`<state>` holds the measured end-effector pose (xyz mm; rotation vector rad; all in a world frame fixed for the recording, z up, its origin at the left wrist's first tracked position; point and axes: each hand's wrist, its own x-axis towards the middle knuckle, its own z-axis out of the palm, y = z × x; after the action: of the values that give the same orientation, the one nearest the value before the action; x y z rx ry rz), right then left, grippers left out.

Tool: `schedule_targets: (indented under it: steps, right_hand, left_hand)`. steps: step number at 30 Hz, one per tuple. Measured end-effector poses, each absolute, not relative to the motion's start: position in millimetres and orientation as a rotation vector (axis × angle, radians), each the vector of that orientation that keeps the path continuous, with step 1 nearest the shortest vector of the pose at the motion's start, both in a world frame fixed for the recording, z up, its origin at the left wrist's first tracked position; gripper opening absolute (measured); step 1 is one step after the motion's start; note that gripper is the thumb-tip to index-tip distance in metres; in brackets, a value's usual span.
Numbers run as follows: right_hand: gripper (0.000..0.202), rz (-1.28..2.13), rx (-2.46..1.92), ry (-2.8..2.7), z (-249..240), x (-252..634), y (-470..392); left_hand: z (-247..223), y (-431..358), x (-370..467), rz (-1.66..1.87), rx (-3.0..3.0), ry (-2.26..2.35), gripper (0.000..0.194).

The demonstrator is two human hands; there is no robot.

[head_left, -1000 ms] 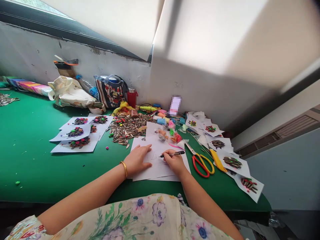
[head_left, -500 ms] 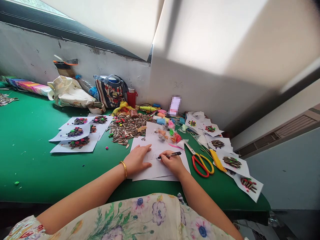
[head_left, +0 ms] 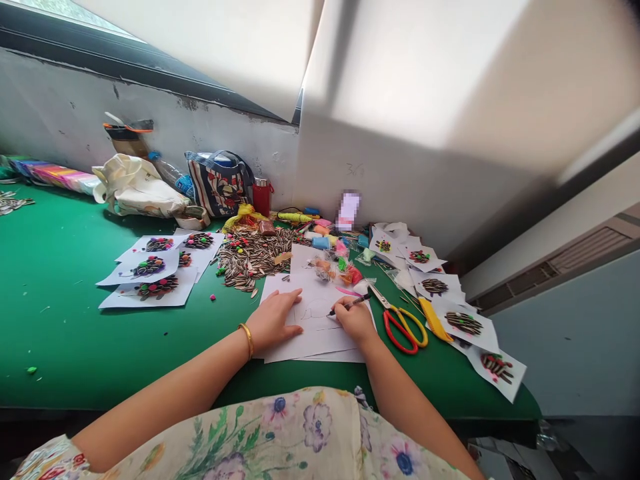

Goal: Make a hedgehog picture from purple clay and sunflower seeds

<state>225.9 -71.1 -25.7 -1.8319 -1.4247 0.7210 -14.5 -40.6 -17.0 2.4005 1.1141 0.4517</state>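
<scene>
My right hand [head_left: 356, 320] is closed round a black pen [head_left: 354, 303], its tip on the white paper [head_left: 300, 343]. Faint drawn lines, partly curved, show on the sheet between my hands. Flat on the paper's left side lies my left hand [head_left: 275, 321], fingers spread, holding nothing; a gold bangle [head_left: 247, 340] circles that wrist. Small bags of coloured clay [head_left: 350, 275] rest at the top of the sheets. Just right of the paper are scissors [head_left: 400, 327] with one red and one yellow handle.
Behind the paper spreads a heap of striped sunflower seeds [head_left: 250, 257]. Sheets with seed-and-clay figures lie left [head_left: 165, 293] and right [head_left: 465, 327]. A yellow utility knife [head_left: 435, 320] sits beside the scissors. Bags [head_left: 220, 187] and a red bottle [head_left: 261, 197] stand along the wall.
My right hand has moved a little to the right with the pen, and more drawn line shows on the paper. My left hand stays in place.
</scene>
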Motion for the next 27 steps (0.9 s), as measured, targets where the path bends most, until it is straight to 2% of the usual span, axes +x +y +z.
schedule_targets:
  steps: [7,27]
  right_hand:
    - [0.024,0.627,-1.85,-1.333,-24.4,237.5,-69.2]
    - [0.023,0.645,-1.83,-1.359,-20.4,232.4,-74.2]
  left_hand:
    - [-17.0,-40.8,-15.5,0.45,2.397,1.115,0.087]
    - [-16.1,-40.6,-14.7,0.459,2.394,1.115,0.086]
